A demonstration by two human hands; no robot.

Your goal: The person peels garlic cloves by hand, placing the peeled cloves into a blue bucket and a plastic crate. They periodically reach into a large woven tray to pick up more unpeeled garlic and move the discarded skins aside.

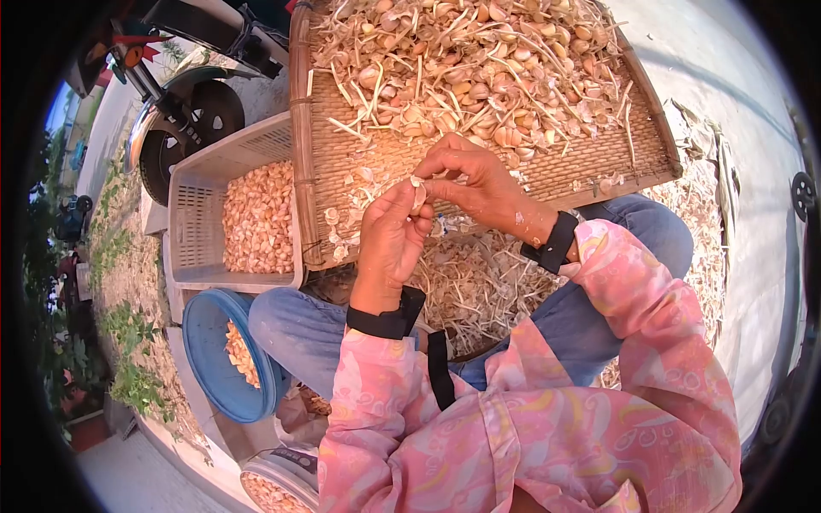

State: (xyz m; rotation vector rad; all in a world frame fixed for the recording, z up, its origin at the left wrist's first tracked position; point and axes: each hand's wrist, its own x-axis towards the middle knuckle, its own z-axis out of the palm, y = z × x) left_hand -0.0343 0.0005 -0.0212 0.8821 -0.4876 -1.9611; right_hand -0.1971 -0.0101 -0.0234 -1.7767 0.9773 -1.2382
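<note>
Between my two hands is a garlic clove (pixel 419 196) with pale skin on it. My left hand (pixel 389 235) pinches it from below with thumb and fingers. The thumb and fingers of my right hand (pixel 487 184) are closed at the clove's upper side; whether they grip the clove or a bit of its skin is too small to tell. Both hands are over the near edge of a woven bamboo tray (pixel 342 162). A heap of garlic cloves (pixel 479 77), dry stems and loose skins covers the tray's far part.
Left of the tray stands a plastic crate (pixel 197 214) holding many cloves. Below it are a blue bucket (pixel 274 376) and a white bucket (pixel 282 466), both with cloves inside. Stems and skins (pixel 479 282) litter the ground between my knees. A wheeled vehicle (pixel 192 120) is at upper left.
</note>
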